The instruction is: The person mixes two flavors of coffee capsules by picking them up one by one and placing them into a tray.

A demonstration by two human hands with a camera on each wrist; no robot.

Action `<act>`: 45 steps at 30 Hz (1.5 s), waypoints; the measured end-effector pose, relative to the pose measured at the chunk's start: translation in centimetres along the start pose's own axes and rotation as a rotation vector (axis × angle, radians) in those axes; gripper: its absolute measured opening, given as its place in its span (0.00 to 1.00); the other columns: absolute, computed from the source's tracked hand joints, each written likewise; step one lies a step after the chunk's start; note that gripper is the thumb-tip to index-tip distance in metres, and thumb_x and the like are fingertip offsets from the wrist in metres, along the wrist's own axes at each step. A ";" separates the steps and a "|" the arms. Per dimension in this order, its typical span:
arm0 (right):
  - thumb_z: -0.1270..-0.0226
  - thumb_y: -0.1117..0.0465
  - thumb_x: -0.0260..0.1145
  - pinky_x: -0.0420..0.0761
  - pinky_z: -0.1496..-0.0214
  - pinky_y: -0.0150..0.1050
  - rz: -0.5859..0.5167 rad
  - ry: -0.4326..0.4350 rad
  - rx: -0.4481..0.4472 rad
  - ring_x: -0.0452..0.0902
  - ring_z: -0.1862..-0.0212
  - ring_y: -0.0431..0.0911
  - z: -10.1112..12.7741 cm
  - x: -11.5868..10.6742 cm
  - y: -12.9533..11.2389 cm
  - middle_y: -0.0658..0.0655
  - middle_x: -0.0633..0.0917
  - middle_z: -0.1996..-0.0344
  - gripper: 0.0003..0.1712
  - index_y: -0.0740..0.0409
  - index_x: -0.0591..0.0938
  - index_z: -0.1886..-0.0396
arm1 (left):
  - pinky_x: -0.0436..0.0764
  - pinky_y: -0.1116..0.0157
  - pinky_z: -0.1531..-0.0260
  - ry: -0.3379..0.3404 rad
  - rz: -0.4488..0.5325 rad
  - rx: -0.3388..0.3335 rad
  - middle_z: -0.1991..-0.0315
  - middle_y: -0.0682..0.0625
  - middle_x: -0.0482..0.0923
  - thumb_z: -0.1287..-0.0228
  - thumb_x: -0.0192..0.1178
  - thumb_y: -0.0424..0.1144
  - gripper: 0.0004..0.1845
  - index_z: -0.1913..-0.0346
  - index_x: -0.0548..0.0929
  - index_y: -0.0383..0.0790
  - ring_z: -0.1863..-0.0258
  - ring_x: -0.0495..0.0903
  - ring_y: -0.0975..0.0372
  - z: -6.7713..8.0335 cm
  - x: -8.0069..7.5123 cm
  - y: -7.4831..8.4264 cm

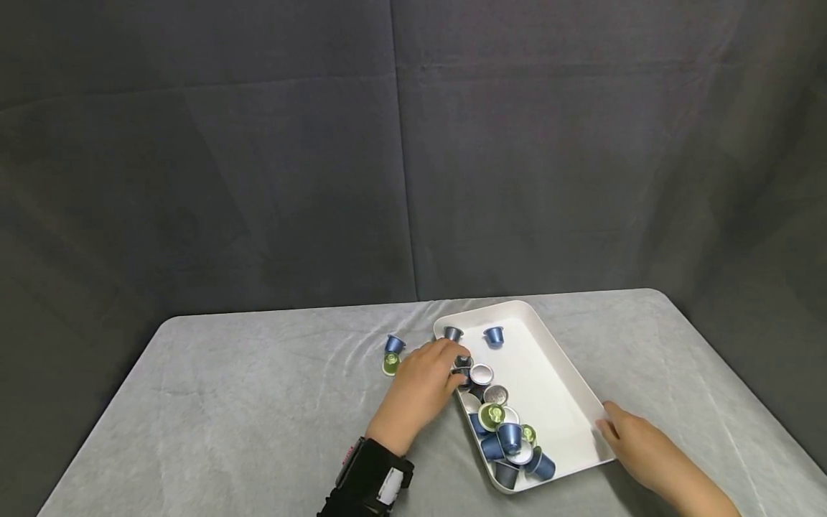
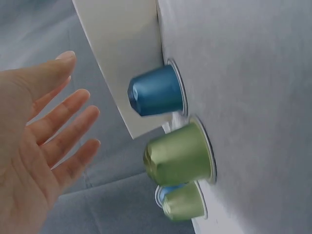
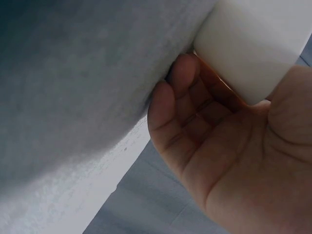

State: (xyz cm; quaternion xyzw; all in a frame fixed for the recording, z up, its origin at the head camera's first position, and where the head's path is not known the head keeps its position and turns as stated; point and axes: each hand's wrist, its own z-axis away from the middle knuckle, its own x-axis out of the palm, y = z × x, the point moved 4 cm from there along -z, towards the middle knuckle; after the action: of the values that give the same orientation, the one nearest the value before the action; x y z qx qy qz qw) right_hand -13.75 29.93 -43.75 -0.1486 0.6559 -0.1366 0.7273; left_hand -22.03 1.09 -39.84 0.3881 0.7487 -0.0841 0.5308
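Observation:
My right hand (image 1: 639, 441) grips the near right corner of a white tray (image 1: 568, 424), thumb on the inner side. In the right wrist view, the curled fingers (image 3: 163, 107) of that hand lie against the tray's outer side. Over the tray's left rim reaches my left hand (image 1: 423, 380), close to the coffee capsules inside. The left wrist view shows its fingers spread and relaxed, holding nothing. Left of the tray, a blue capsule (image 1: 395, 344) and a green capsule (image 1: 390, 363) lie on the table.
Blue, green and dark capsules are heaped along the tray's left side, some showing silver lids. One blue capsule (image 1: 494, 336) lies apart near the tray's far end. A grey cloth covers the table (image 1: 226, 416); a dark curtain (image 1: 291, 179) hangs behind it.

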 end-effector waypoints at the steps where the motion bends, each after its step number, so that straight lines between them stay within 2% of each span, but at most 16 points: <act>1: 0.25 0.66 0.55 0.75 0.68 0.52 0.001 -0.002 -0.002 0.75 0.69 0.49 0.0 0.0 0.0 0.60 0.81 0.71 0.05 0.65 0.73 0.61 | 0.79 0.58 0.50 0.000 0.005 -0.007 0.50 0.53 0.81 0.39 0.70 0.41 0.18 0.47 0.82 0.45 0.50 0.81 0.58 0.0 -0.1 -0.2; 11: 0.26 0.65 0.55 0.76 0.68 0.53 0.004 -0.002 0.007 0.76 0.68 0.50 -0.2 0.1 0.4 0.62 0.82 0.69 0.05 0.65 0.74 0.60 | 0.79 0.58 0.50 0.022 0.004 -0.053 0.50 0.53 0.81 0.40 0.71 0.41 0.19 0.47 0.82 0.46 0.50 0.80 0.58 0.2 -0.8 -1.9; 16: 0.26 0.65 0.56 0.76 0.67 0.52 0.009 0.008 0.005 0.77 0.68 0.50 -0.2 0.2 0.6 0.62 0.83 0.68 0.05 0.65 0.74 0.60 | 0.78 0.56 0.49 -0.003 -0.001 -0.086 0.48 0.53 0.81 0.40 0.71 0.41 0.18 0.47 0.82 0.47 0.48 0.80 0.56 0.3 -1.1 -2.7; 26: 0.26 0.66 0.56 0.75 0.68 0.52 0.018 0.001 0.011 0.75 0.69 0.50 -0.1 0.0 0.3 0.62 0.82 0.70 0.06 0.66 0.74 0.60 | 0.77 0.53 0.48 -0.014 0.028 -0.181 0.48 0.50 0.82 0.40 0.70 0.40 0.17 0.48 0.83 0.45 0.46 0.80 0.53 0.7 -1.7 -4.8; 33: 0.26 0.66 0.55 0.74 0.70 0.50 0.016 0.000 0.005 0.72 0.71 0.48 -0.1 0.0 0.1 0.59 0.81 0.72 0.05 0.65 0.73 0.62 | 0.79 0.53 0.51 -0.009 0.030 -0.220 0.49 0.50 0.82 0.40 0.71 0.39 0.16 0.49 0.84 0.44 0.47 0.80 0.53 1.0 -2.2 -6.1; 45: 0.27 0.66 0.56 0.77 0.66 0.53 -0.006 0.001 -0.002 0.78 0.66 0.50 -0.4 0.2 0.1 0.61 0.83 0.67 0.05 0.65 0.74 0.59 | 0.79 0.52 0.52 -0.029 0.061 -0.300 0.51 0.49 0.82 0.41 0.71 0.37 0.15 0.51 0.85 0.43 0.47 0.79 0.52 1.9 -2.2 -8.0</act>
State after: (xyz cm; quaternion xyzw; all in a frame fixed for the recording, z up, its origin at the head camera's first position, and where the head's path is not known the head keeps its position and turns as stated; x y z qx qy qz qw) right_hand -14.08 29.92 -44.06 -0.1511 0.6560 -0.1380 0.7265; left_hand -25.68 -6.50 -41.09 0.3258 0.7329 0.0394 0.5960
